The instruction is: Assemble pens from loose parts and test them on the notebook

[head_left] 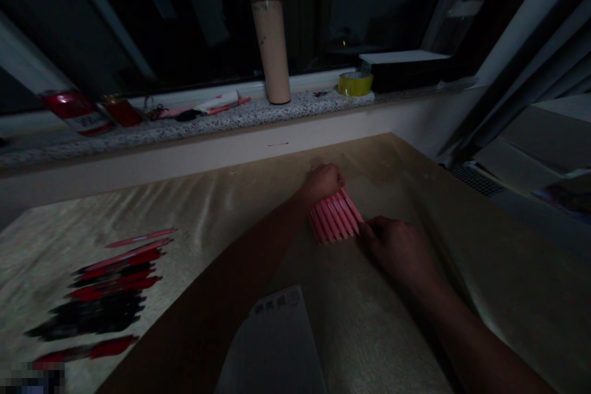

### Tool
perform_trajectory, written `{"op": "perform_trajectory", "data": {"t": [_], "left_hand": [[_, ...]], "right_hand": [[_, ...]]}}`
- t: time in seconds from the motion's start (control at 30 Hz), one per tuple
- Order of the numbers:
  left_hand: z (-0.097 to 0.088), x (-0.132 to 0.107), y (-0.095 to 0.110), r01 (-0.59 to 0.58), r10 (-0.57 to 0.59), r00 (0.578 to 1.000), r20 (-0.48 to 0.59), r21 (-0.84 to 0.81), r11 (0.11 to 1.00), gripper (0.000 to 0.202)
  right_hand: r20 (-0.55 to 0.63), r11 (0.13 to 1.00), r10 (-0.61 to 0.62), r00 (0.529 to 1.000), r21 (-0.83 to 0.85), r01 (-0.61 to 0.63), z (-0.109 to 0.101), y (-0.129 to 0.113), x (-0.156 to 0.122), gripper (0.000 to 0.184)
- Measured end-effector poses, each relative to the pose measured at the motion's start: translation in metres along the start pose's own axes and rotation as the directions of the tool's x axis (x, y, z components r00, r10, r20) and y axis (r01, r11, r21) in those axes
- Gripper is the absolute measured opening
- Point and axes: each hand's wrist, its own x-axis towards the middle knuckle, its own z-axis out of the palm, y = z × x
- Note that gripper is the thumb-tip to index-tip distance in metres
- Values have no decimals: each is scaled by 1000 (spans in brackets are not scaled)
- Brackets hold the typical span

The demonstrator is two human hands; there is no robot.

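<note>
Several pink pens (330,221) lie side by side in a neat row on the cloth-covered table. My left hand (325,180) is curled at the far end of the row, its fingers closed at the top of the rightmost pink pen (351,204). At the near end of that same pen, my right hand (397,246) pinches the tip between thumb and fingers. The pen lies against the others, slightly longer toward the right hand. Part of the row's far side is hidden behind my left hand and wrist.
Black, red and pink pens (106,308) lie in a loose pile at left. A white box or pad (277,345) sits under my left forearm. The granite sill (221,126) holds a tall beige bottle (272,49), a yellow tape roll (355,84) and a red can (76,112).
</note>
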Motion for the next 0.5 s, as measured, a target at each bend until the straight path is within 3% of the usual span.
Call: {"op": "perform_trajectory", "data": {"t": [0.13, 0.5], "left_hand": [[1, 2, -2, -8, 8, 1000, -10, -1, 1000, 17], [-6, 1, 0, -17, 17, 1000, -1, -14, 1000, 18]], "right_hand": [[42, 1000, -5, 999, 12, 5, -1, 0, 0, 29], [18, 997, 30, 999, 69, -31, 2, 0, 3, 26]]}}
